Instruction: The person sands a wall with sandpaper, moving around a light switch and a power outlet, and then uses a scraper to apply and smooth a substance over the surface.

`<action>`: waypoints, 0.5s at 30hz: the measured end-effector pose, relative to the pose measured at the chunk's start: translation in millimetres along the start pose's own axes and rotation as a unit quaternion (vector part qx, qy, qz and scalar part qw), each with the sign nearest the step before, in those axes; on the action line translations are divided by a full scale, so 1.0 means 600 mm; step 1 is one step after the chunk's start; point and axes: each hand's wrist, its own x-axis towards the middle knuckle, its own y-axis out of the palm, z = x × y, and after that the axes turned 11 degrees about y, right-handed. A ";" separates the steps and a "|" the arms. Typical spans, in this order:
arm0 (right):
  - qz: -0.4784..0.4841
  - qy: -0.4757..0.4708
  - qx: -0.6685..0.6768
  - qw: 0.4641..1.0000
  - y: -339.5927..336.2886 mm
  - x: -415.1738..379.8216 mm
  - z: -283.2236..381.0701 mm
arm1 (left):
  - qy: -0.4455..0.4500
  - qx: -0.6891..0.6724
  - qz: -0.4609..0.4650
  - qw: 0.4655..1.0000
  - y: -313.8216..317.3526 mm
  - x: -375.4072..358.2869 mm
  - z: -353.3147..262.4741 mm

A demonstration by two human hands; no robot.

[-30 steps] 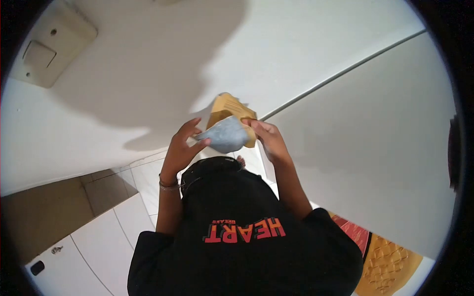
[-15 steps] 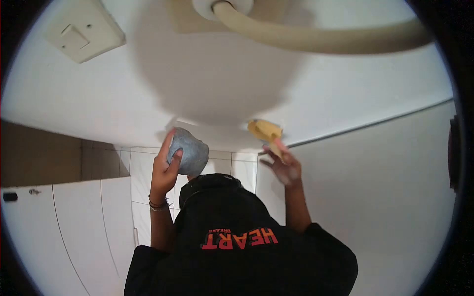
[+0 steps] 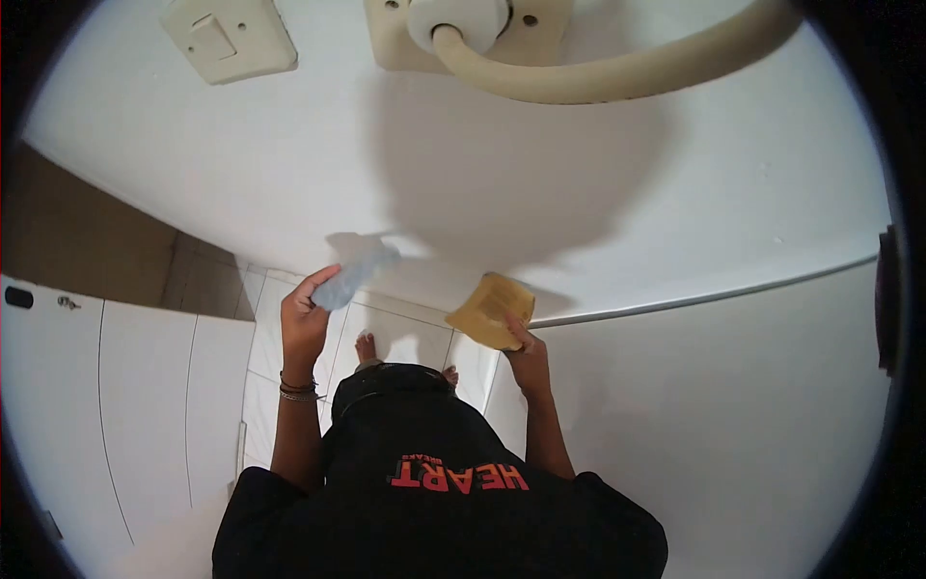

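Pinched between the thumb and fingers of my left hand (image 3: 306,314) is a thin grey piece (image 3: 357,275), slightly blurred and seen nearly edge-on, slanting up to the right. On the other side, my right hand (image 3: 528,357) grips a curled yellow sheet (image 3: 490,307) by its lower right edge, thumb on the face. Faint marks like printing show on that sheet. Both pieces are held up in front of the white wall, apart from each other.
A white wall (image 3: 289,164) fills the upper view, with a light switch (image 3: 212,39) and a plugged-in thick cable (image 3: 617,82). White cabinet doors (image 3: 145,405) stand at left, a pale panel (image 3: 733,415) at right. Below are tiles (image 3: 400,333) and my feet (image 3: 366,347).
The grey piece has turned from broad face to nearly edge-on. The yellow sheet has swung down and left, showing its broad face. The view has shifted, revealing my feet.
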 end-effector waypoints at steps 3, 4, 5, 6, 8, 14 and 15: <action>-0.134 0.065 -0.053 0.987 -0.039 -0.007 -0.044 | 0.040 0.021 0.026 0.999 0.007 0.002 0.018; -0.145 0.076 -0.162 0.973 -0.070 0.001 -0.083 | 0.045 0.024 0.031 0.998 0.014 0.001 0.017; -0.129 0.141 -0.170 0.967 -0.098 -0.004 -0.088 | 0.049 0.007 0.014 0.999 0.026 0.001 0.006; -0.111 0.203 -0.177 0.957 -0.123 -0.008 -0.086 | 0.054 -0.010 -0.003 0.999 0.036 0.004 -0.005; -0.139 0.243 -0.158 0.947 -0.160 -0.005 -0.063 | 0.030 0.024 0.000 0.999 0.048 0.024 -0.018; -0.326 0.101 0.247 0.907 -0.233 -0.005 -0.070 | 0.019 -0.035 -0.033 0.999 0.071 0.037 -0.031; -0.405 -0.021 0.410 0.817 -0.233 -0.007 -0.064 | 0.085 -0.047 -0.079 0.992 0.078 0.036 -0.034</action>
